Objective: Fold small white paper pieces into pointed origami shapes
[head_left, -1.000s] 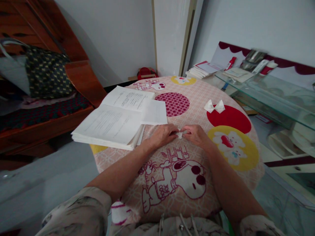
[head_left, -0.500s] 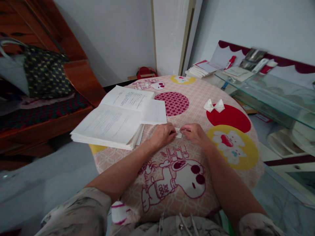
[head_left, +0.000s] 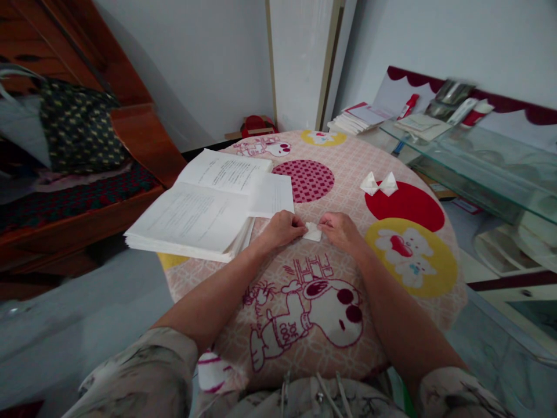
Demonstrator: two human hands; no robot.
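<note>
A small folded piece of white paper lies on the patterned tablecloth between my two hands. My left hand has its fingers curled together at the paper's left edge. From the other side, my right hand pinches the paper's right edge between thumb and forefinger. Two folded white paper shapes with pointed tops stand side by side farther back, by the red circle of the cloth. Left of my hands, a thick open stack of printed pages reaches close to my left wrist.
A glass shelf unit flanks the round table on the right, with a red tube and papers on it. At left stands a wooden bench with a patterned bag. A white cabinet rises behind.
The small paper now shows more of its surface, as my fingers have shifted outward to its edges. Both hands stay in nearly the same place.
</note>
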